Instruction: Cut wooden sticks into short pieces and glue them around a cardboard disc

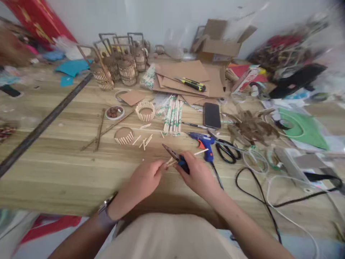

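Note:
My left hand (147, 178) is closed in a pinch on the ends of thin wooden sticks (170, 162) above the table's near part. Wrapped around the blue handles of needle-nose pliers (172, 152) is my right hand (198, 174), with the jaws pointing up and left across the sticks. One pale stick (201, 151) pokes out to the right beyond my right hand. Short cut stick pieces (146, 141) lie just ahead of my hands. Behind them are a partly lined round piece (124, 136) and a fuller ring of upright sticks (145, 111).
A blue glue gun (207, 144), black scissors (228, 149) and a phone (211, 115) lie to the right. Paper-wrapped sticks (173, 116) lie ahead. Small stick buckets with tall handles (127, 72) stand at the back. A dark bar (45, 124) crosses the left side.

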Demonstrator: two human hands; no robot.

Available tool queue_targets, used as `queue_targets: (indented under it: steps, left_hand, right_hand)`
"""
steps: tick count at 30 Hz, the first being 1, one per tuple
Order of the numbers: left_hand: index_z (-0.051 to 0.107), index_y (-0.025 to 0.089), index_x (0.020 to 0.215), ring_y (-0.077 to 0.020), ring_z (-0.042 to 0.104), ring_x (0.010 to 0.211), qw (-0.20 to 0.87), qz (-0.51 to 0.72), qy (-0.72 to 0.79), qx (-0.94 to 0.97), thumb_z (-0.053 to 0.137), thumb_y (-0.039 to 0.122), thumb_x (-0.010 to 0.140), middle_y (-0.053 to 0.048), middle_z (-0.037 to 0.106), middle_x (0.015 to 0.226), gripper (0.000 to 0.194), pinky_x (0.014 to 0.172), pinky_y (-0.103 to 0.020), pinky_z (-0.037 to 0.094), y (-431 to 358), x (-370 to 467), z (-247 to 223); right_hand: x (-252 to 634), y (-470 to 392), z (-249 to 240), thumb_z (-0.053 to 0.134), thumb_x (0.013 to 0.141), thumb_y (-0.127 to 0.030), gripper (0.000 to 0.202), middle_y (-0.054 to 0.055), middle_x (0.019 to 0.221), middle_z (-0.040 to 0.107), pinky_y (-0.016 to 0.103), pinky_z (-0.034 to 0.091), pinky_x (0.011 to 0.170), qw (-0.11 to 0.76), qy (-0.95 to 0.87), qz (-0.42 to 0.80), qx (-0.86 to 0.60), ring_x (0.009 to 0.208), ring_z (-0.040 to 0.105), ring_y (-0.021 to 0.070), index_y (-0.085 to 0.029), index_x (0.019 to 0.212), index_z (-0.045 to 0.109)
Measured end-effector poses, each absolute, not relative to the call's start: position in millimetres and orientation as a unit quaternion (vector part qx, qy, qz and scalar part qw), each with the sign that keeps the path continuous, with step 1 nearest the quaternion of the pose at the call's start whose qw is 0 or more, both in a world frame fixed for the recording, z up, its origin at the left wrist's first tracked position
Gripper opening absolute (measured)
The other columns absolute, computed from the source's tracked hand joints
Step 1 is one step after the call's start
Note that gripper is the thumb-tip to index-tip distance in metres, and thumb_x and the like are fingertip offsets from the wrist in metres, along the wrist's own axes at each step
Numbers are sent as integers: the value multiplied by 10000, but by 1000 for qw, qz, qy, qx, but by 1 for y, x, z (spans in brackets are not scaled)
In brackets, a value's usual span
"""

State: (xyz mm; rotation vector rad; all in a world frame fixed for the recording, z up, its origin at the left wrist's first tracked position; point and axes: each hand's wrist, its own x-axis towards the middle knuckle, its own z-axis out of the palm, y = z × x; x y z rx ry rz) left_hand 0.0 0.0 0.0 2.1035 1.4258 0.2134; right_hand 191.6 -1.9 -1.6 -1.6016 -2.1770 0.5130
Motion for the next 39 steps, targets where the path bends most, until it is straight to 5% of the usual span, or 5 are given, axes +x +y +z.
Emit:
queue_targets:
  steps: [5, 11, 31, 36, 39]
  left_hand:
    - [633, 113, 1132, -302, 624, 1099, 87, 207, 527, 819, 519, 189, 953, -149, 692, 1158, 225, 947, -444, 506, 6, 1, -5]
    - [674, 179, 937, -270, 678, 839, 98, 89, 486, 864, 498, 134, 956, -65, 734, 884, 183, 812, -458, 538, 0, 12, -4]
    - [632, 135, 961, -271, 704, 775, 167, -52, 568, 805, 328, 17, 921, -135, 717, 858, 328, 646, -339, 501, 2, 38, 12]
    - [623, 173, 835, -217, 682, 820, 297, 55, 484, 821, 432, 118, 950, -83, 720, 862, 230, 733, -300, 471, 16, 14, 13]
    - [576, 191, 731, -149, 619, 645, 465, 108, 414, 775, 428, 296, 988, 0, 649, 666, 315, 642, -249, 443, 24, -6, 15]
  right_hand:
    - [190, -5, -3, 584, 892, -219, 55, 62, 846, 655, 279, 395, 602, 194, -762, 158, -598, 765, 654, 240, -200, 902, 533]
    - [188, -7, -5, 583, 907, -313, 135, 46, 789, 644, 277, 345, 553, 189, -751, 133, -618, 686, 638, 228, -211, 854, 512]
    - [175, -4, -8, 576, 914, -351, 185, 91, 790, 668, 332, 332, 619, 107, -743, -8, -661, 689, 627, 259, -194, 823, 539]
    - [194, 2, 4, 562, 909, -321, 186, 51, 776, 628, 295, 349, 604, 140, -764, 152, -611, 688, 594, 213, -217, 779, 480]
    - [212, 3, 18, 542, 905, -335, 210, -5, 706, 576, 259, 362, 579, 153, -769, 300, -542, 633, 545, 163, -227, 745, 458]
